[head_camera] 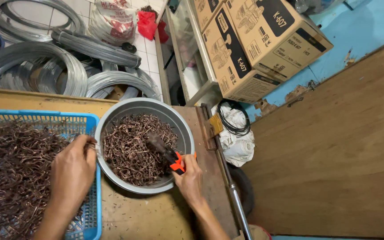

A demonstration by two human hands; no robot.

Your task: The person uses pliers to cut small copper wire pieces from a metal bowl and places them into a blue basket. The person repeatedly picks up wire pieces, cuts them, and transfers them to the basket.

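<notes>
Bottom of the frame first: the left hand (73,171) sits lower left, over the right edge of the blue plastic basket (92,209), fingers curled and pinching a thin piece of copper-coloured wire (90,143) right at the rim of the grey metal bowl (181,129). The basket is packed with bent copper wire pieces (14,173). The right hand (190,178), lower centre, is wrapped around the orange-and-black handles of a pair of cutting pliers (167,155), whose dark head points up-left into the bowl, just above the heap of cut wire bits (132,149) in there. Both bowl and basket rest on a worn wooden workbench (138,215).

Further up, a white cloth bundle with a black cable loop (234,124) sits centre-right. Upper left is all coils of grey steel wire (36,66) on the tiled floor, and stacked cardboard boxes (254,40) fill the upper centre-right.
</notes>
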